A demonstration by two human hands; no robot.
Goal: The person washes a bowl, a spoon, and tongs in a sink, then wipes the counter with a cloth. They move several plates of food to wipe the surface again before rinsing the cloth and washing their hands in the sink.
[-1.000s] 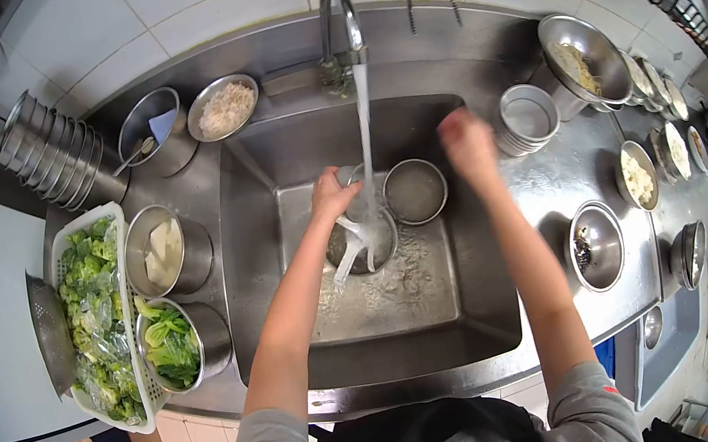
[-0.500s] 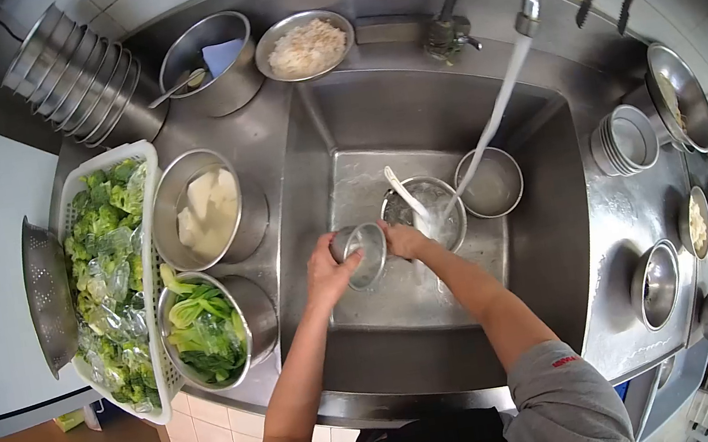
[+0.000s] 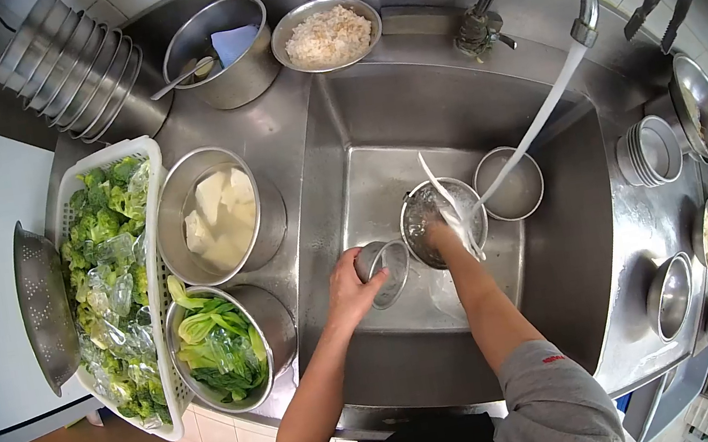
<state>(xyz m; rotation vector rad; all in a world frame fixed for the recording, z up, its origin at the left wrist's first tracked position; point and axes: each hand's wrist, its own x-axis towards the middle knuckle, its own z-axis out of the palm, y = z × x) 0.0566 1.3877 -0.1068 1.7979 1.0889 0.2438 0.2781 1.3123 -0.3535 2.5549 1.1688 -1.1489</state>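
Observation:
My left hand (image 3: 355,289) grips a small metal cup (image 3: 387,273), tilted so that its mouth faces right, above the sink floor. My right hand (image 3: 440,234) dips into a round metal bowl of water (image 3: 409,213); its fingers are hidden in the bowl, so what they hold does not show. A white spoon (image 3: 437,174) leans in the same bowl, its handle sticking out past the rim. Water from the faucet (image 3: 586,29) streams into that bowl. Touching it on the right, another round metal bowl (image 3: 510,184) sits in the sink (image 3: 374,172).
Left of the sink stand a white basket (image 3: 147,174) of broccoli, a pot of tofu (image 3: 279,218) and a pot of leafy greens (image 3: 276,324). Behind are a metal pot (image 3: 246,81) and a bowl of shredded food (image 3: 331,37). Stacked cups (image 3: 648,151) stand on the right counter.
My right hand has moved away from the cup and down into the water bowl. The spoon has shifted in the bowl. The view has swung a little, moving the sink rightward in the picture.

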